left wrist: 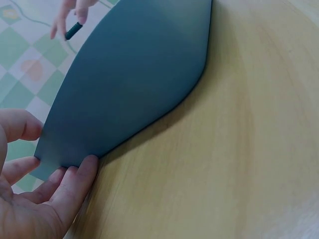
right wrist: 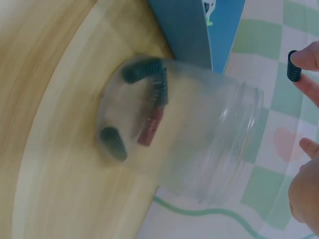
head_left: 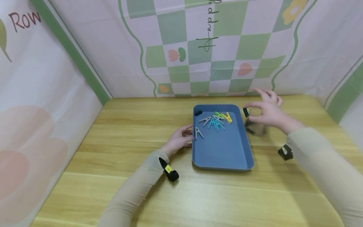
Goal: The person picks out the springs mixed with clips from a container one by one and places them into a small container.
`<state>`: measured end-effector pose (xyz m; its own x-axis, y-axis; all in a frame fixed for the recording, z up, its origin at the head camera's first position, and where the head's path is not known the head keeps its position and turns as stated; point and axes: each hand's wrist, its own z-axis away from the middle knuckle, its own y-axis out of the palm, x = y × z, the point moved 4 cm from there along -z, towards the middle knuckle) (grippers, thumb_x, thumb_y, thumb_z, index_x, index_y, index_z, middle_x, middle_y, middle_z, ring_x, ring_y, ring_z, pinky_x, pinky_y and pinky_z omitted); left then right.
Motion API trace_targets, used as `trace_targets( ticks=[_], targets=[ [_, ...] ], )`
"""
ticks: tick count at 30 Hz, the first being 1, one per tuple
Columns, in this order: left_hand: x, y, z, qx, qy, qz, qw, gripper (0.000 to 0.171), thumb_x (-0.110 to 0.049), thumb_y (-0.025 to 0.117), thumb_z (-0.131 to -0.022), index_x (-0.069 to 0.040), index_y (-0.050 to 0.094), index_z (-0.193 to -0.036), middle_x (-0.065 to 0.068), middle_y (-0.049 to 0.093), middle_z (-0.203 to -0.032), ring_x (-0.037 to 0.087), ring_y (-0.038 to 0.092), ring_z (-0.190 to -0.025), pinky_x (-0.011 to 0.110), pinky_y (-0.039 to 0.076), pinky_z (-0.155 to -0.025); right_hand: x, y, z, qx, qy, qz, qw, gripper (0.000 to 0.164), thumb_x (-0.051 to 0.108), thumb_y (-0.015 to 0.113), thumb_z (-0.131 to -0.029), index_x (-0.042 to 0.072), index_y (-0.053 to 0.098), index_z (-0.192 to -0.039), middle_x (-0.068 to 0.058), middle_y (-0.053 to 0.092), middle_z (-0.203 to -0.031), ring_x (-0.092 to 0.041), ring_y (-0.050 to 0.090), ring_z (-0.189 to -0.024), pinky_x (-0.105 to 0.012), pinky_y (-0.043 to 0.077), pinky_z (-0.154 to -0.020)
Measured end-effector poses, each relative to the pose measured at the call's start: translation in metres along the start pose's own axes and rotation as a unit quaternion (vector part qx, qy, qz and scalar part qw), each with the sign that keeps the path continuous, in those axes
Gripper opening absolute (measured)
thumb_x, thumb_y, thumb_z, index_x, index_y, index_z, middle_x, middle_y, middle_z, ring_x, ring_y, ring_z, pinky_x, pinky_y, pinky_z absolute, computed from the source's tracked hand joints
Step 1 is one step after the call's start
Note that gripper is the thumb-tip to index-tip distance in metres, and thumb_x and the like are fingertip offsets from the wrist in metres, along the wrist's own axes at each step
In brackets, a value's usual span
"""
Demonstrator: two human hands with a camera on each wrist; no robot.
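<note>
A small dark ribbed cylinder (head_left: 245, 112) is pinched between the thumb and a finger of my right hand (head_left: 267, 110), its other fingers spread. Just below is a clear plastic jar (right wrist: 199, 129), holding several dark ribbed pieces (right wrist: 114, 143) and a reddish-brown one (right wrist: 151, 126). Fingertips of my left hand (head_left: 178, 138) touch the left wall of a blue tray (head_left: 221, 154). Inside it lie several clothespins, among them a grey clothespin (head_left: 198, 132) and a yellow clothespin (head_left: 229, 118). Another dark piece (head_left: 198, 113) sits in the tray's back left corner.
Tray and jar stand side by side on a wood-grain table (head_left: 127, 132). Behind the table hangs a checked cloth (head_left: 224, 50), and more printed cloth lines the left side. A black wrist strap (head_left: 168, 169) is on the left sleeve.
</note>
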<state>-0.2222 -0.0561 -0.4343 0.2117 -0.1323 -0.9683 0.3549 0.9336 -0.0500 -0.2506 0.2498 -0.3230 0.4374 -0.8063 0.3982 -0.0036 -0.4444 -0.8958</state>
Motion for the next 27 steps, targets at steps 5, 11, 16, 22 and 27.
trace_targets(
  ticks=[5, 11, 16, 22, 27],
  targets=[
    [-0.001, 0.000, 0.001, 0.002, 0.003, 0.003, 1.0000, 0.059, 0.002, 0.055, -0.091, -0.012, 0.037, -0.145, 0.019, 0.048, -0.134, 0.030, 0.053, -0.119, 0.035, 0.057, -0.087, -0.011, -0.004, 0.005, -0.002, 0.006, 0.001, 1.000, 0.037, 0.014, 0.075, -0.074, 0.005, 0.067, -0.108, -0.027, 0.011, -0.153, -0.057, -0.003, -0.132, -0.072, -0.007, -0.098],
    [0.000, 0.000, 0.000, 0.004, 0.003, 0.002, 1.0000, 0.059, 0.002, 0.055, -0.091, -0.012, 0.037, -0.146, 0.019, 0.048, -0.135, 0.030, 0.052, -0.120, 0.035, 0.057, -0.087, -0.024, -0.007, 0.009, -0.001, 0.026, 0.013, 1.000, 0.039, 0.016, 0.075, -0.073, 0.005, 0.066, -0.109, -0.029, 0.011, -0.152, -0.058, 0.000, -0.130, -0.074, -0.004, -0.097],
    [0.002, 0.000, -0.001, 0.005, 0.005, 0.004, 1.0000, 0.060, 0.002, 0.055, -0.091, -0.011, 0.036, -0.146, 0.020, 0.047, -0.135, 0.031, 0.051, -0.121, 0.036, 0.056, -0.088, -0.031, -0.008, 0.009, 0.005, 0.036, 0.015, 0.999, 0.041, 0.017, 0.076, -0.073, 0.004, 0.065, -0.110, -0.031, 0.010, -0.151, -0.059, 0.000, -0.130, -0.076, -0.003, -0.096],
    [0.000, 0.000, 0.001, 0.008, 0.011, 0.008, 0.9999, 0.060, 0.002, 0.056, -0.090, -0.011, 0.037, -0.145, 0.020, 0.048, -0.134, 0.031, 0.052, -0.120, 0.037, 0.056, -0.089, -0.037, -0.008, 0.010, 0.012, 0.045, 0.018, 0.999, 0.042, 0.018, 0.075, -0.074, 0.004, 0.065, -0.112, -0.032, 0.009, -0.152, -0.061, -0.001, -0.129, -0.077, -0.003, -0.095],
    [-0.001, -0.001, 0.003, 0.008, 0.020, 0.001, 0.9998, 0.059, 0.000, 0.057, -0.090, -0.011, 0.039, -0.144, 0.018, 0.050, -0.131, 0.026, 0.056, -0.115, 0.034, 0.057, -0.085, -0.043, -0.008, 0.010, 0.017, 0.051, 0.019, 0.998, 0.042, 0.016, 0.074, -0.074, 0.003, 0.064, -0.113, -0.030, 0.006, -0.153, -0.061, -0.003, -0.129, -0.077, -0.002, -0.094]
  ],
)
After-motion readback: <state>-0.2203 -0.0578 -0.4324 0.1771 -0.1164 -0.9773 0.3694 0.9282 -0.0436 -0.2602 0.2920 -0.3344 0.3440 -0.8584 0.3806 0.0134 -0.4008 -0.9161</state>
